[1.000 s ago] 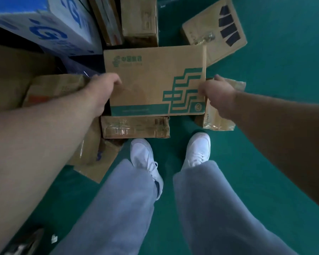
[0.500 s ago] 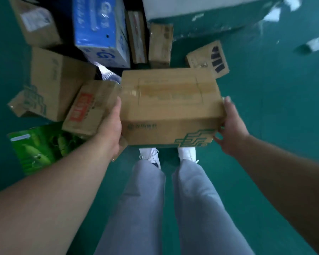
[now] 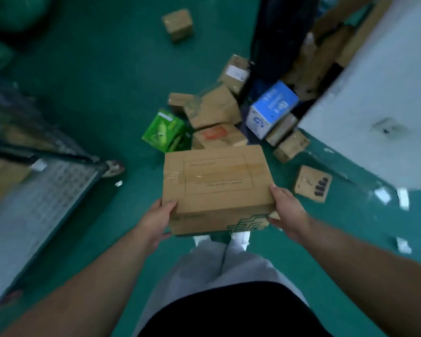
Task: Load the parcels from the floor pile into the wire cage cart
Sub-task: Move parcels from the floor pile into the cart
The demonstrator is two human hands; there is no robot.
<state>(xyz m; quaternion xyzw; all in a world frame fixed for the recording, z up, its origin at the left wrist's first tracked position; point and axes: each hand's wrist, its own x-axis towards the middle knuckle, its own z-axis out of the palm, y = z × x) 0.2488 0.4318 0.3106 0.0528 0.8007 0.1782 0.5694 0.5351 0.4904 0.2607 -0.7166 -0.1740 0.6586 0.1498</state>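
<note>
Wire cage cart (image 3: 49,190) sits at left, mesh blurred, cardboard inside. Our left hand (image 3: 156,221) grips the near-left corner of a cardboard parcel (image 3: 214,183), thumb on top. The parcel is at centre, lifted off the floor, above our shoes. Our right hand (image 3: 288,212) grips the near-right corner likewise. We judge the two-sided hold is for balance on the carry. The floor pile (image 3: 214,117) lies beyond, a blue box (image 3: 270,110) at its right.

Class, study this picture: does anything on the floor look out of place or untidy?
White paper scraps lie scattered on the green floor at the right, beside the white wall. One small carton sits alone, apart from the tumbled pile. The carried box looks undamaged.
</note>
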